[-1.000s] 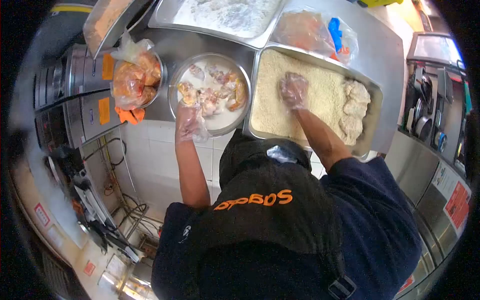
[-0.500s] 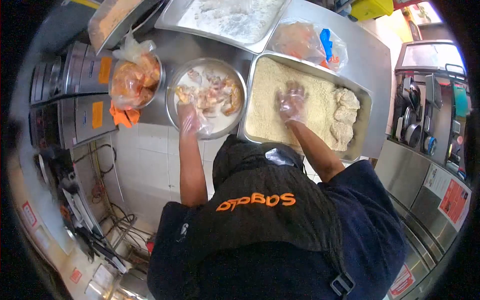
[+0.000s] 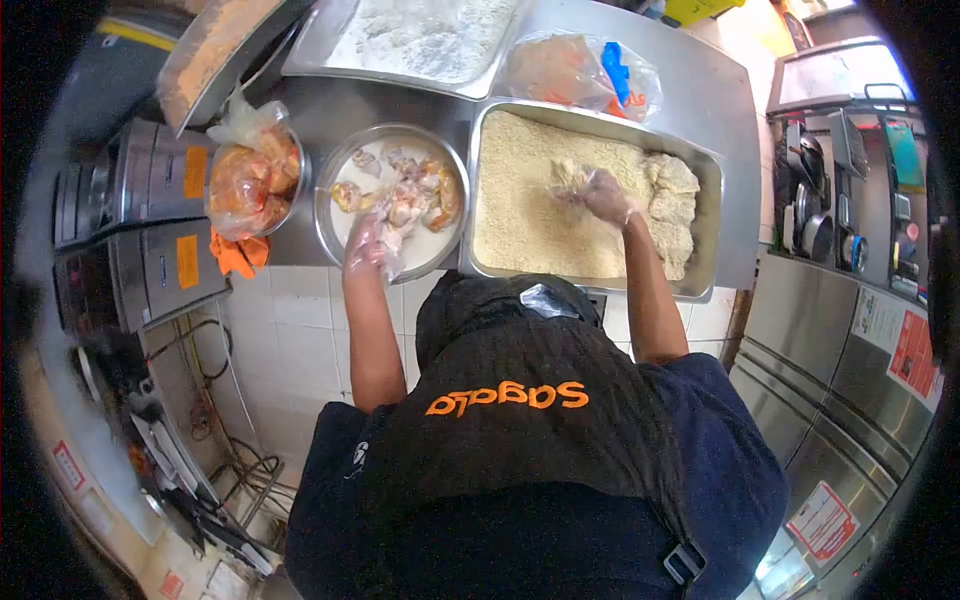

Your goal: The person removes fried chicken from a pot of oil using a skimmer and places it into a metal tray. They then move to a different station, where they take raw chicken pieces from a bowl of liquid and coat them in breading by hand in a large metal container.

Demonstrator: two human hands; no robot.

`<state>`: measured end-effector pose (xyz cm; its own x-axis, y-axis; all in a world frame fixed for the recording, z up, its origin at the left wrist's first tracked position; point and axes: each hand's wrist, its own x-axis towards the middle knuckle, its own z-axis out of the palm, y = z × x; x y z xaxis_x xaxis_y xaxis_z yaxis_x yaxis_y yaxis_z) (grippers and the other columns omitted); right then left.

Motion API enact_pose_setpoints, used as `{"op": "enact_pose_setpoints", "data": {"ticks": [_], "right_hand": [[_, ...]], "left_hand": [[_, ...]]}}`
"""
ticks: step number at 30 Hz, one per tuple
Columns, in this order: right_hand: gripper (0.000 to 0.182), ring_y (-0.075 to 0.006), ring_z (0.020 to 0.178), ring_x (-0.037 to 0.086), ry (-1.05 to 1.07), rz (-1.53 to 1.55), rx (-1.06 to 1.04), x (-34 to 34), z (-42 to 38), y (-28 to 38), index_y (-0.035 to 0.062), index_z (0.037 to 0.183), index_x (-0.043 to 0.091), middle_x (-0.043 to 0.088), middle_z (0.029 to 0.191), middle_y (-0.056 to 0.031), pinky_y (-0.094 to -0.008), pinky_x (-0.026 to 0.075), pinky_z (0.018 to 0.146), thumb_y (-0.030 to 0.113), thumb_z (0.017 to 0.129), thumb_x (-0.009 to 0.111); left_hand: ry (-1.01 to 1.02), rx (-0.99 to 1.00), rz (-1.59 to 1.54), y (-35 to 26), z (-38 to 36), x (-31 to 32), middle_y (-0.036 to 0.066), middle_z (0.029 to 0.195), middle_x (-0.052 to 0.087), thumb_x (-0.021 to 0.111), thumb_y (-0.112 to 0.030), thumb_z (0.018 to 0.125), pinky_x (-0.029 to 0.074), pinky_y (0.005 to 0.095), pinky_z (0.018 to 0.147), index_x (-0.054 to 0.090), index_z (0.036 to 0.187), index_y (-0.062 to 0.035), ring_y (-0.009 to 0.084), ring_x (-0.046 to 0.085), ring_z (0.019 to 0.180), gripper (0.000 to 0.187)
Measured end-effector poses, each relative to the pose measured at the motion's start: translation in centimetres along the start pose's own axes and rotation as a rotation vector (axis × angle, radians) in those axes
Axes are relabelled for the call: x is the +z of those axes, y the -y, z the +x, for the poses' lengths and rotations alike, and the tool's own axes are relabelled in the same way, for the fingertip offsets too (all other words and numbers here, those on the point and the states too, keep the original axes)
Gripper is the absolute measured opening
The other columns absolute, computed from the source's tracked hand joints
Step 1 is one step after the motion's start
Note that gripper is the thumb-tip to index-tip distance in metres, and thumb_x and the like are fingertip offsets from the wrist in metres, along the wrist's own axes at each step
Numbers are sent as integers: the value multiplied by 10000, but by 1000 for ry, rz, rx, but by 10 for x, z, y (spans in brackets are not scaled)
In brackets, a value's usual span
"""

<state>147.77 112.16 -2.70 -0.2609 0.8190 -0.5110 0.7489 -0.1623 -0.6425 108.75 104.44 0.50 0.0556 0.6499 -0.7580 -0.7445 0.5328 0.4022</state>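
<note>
My left hand [image 3: 366, 243], in a clear plastic glove, is at the near edge of the round metal bowl [image 3: 322, 215], touching raw meat pieces [image 3: 408, 200] in white liquid. Its fingers are partly hidden among the meat. My right hand [image 3: 603, 198], also gloved, is over the pale crumbs [image 3: 530, 235] in the deep metal tray [image 3: 709, 220]. Its fingers are curled around crumbs, and some motion blur shows at the fingertips. Coated pieces [image 3: 672, 212] lie along the tray's right side.
A tray of white powder [image 3: 425, 38] stands behind the bowl. To its right lies a plastic bag [image 3: 560, 72] with a blue strip. Bagged meat [image 3: 250, 185] fills a container at the left, above an orange cloth [image 3: 238, 254]. Pans [image 3: 818, 237] sit on the right rack.
My right hand has gone from lying spread on the crumbs to a curled shape, with crumbs gathered at its fingers. My left hand is still at the bowl. The whole view has shifted slightly.
</note>
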Motion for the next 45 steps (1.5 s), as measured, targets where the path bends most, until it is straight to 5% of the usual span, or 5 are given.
{"op": "enact_pose_setpoints", "data": {"ticks": [15, 24, 30, 34, 45], "right_hand": [[609, -321, 1014, 535, 504, -523, 251, 53, -47, -67, 130, 1262, 412, 503, 1164, -214, -410, 420, 862, 561, 833, 378], [870, -298, 1287, 214, 337, 580, 157, 106, 6, 3, 86, 1349, 268, 235, 1402, -142, -469, 162, 1037, 682, 737, 435], [467, -221, 803, 613, 75, 1340, 145, 78, 21, -15, 28, 1098, 539, 624, 975, -119, -380, 494, 733, 393, 817, 466], [429, -262, 808, 609, -189, -264, 196, 23, 52, -38, 44, 1015, 587, 601, 931, -213, -378, 483, 723, 395, 772, 537], [422, -323, 1075, 465, -679, -706, -175, 83, 14, 16, 34, 1017, 577, 542, 1096, -184, -467, 326, 913, 389, 815, 471]], "left_hand": [[-8, 414, 362, 15, 11, -6, 118, 1000, 565, 538, -187, 832, 547, 326, 606, 467, 1132, -8, 202, 603, 805, 357], [79, 365, 323, 16, 14, -15, 103, 993, 555, 555, -47, 757, 506, 288, 728, 479, 1104, 13, 177, 570, 847, 361], [178, 268, 115, 8, -4, 10, 141, 999, 555, 506, -61, 740, 521, 326, 732, 428, 1150, 53, 226, 589, 860, 432], [342, 281, 110, 9, 29, -37, 186, 1143, 497, 456, -72, 831, 497, 367, 844, 341, 1240, 41, 258, 544, 1014, 440], [-42, 403, 212, 2, -11, 35, 119, 961, 575, 570, -37, 729, 525, 304, 676, 448, 1162, 6, 195, 592, 830, 452]]}}
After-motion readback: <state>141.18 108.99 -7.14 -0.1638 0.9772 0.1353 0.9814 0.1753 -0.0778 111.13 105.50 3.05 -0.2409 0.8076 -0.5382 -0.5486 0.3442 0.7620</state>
